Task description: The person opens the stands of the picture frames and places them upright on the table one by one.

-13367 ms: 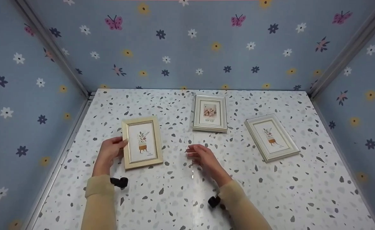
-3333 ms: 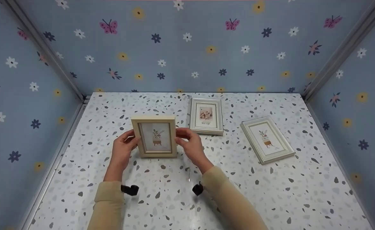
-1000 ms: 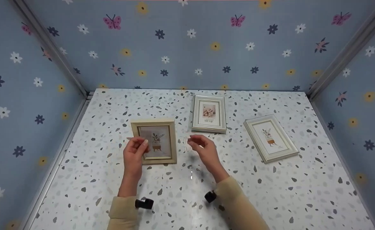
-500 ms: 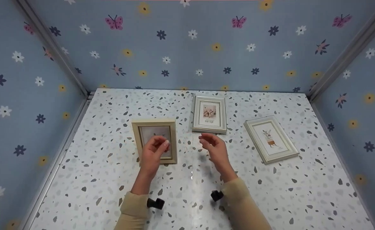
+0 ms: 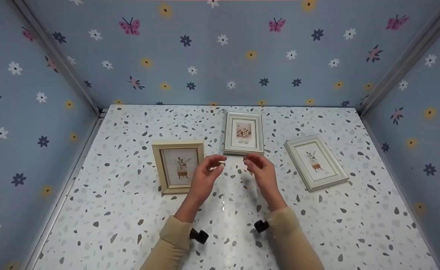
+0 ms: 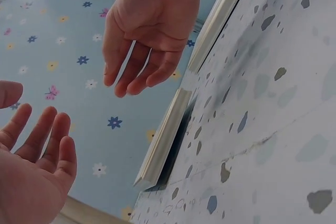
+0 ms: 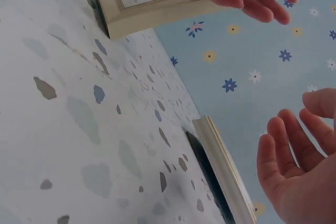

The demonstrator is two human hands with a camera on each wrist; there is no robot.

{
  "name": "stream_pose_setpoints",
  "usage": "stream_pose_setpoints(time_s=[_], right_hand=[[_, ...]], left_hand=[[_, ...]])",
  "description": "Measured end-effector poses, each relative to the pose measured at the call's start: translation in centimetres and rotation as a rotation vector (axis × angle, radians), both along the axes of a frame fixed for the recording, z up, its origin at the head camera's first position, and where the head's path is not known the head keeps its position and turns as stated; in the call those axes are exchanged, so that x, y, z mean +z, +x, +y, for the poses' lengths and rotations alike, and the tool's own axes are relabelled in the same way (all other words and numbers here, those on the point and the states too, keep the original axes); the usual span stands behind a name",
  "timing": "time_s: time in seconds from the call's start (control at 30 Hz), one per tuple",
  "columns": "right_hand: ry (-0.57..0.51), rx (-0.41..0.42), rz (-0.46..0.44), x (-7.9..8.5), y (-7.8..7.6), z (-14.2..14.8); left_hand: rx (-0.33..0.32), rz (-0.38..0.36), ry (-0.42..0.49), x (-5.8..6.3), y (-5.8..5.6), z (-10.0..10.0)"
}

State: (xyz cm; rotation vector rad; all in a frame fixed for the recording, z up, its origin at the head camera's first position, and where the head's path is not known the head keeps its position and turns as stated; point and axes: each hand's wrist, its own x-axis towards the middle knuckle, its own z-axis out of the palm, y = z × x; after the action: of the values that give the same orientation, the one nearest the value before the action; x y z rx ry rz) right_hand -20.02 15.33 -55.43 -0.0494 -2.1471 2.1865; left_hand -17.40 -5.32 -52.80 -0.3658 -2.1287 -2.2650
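A gold-toned picture frame (image 5: 160, 168) with a potted-plant print stands upright at the left of the table, leaning back a little. In the head view my left hand (image 5: 204, 178) hovers in front of its right edge, fingers loosely bent and holding nothing. My right hand (image 5: 263, 174) is raised a short way to the right, its fingers relaxed and nothing in them. Just beyond both hands a silvery-white picture frame (image 5: 243, 134) with a flower print lies flat. Farther right lies another pale frame (image 5: 316, 162) with a plant print, turned at an angle.
The speckled white tabletop (image 5: 122, 225) meets a blue flowered wall (image 5: 220, 75) at the back. Similar panels (image 5: 14, 142) with metal edging enclose the left and right sides. Black wrist cameras (image 5: 199, 236) sit at both cuffs.
The gold-toned frame lay flat at first, was raised by both hands, and now stands released. Since then my left hand has moved right across its front; the right hand has drifted slightly right.
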Motion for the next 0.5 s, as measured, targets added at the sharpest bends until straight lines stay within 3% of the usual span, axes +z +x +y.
stream_pose_setpoints(time_s=[0.2, 0.5], right_hand=[[0.024, -0.006, 0.003, -0.1, -0.2, 1.1], [0.067, -0.04, 0.001, -0.2, -0.9, 2.4]], left_hand=[[0.046, -0.029, -0.01, -0.9, -1.4, 1.5], [0.091, -0.118, 0.002, -0.6, -3.1, 2.9]])
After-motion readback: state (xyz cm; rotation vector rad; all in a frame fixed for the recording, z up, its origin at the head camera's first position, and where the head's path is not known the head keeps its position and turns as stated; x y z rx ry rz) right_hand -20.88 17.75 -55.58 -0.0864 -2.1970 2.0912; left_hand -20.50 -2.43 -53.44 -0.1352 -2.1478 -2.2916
